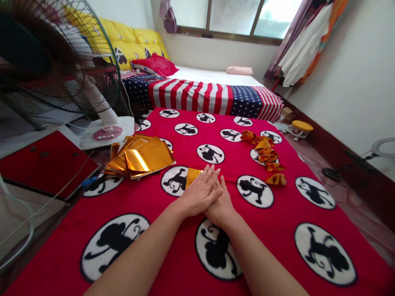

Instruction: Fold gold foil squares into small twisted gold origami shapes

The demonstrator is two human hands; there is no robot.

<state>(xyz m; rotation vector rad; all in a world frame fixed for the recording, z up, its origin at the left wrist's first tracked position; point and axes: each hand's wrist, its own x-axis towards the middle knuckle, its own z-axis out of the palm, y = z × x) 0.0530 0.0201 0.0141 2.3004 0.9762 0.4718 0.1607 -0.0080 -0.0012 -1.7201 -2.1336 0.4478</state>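
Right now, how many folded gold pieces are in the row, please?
5, right of the hands, far to near: first piece, second, third, fourth, fifth; overlaps may hide more.

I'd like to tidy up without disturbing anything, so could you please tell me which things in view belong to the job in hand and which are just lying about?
Likely part of the job:
gold piece partly covered by the left hand
pile of gold sheets
row of shaped gold pieces

Apparently just lying about:
fan
red pillow
yellow-topped stool
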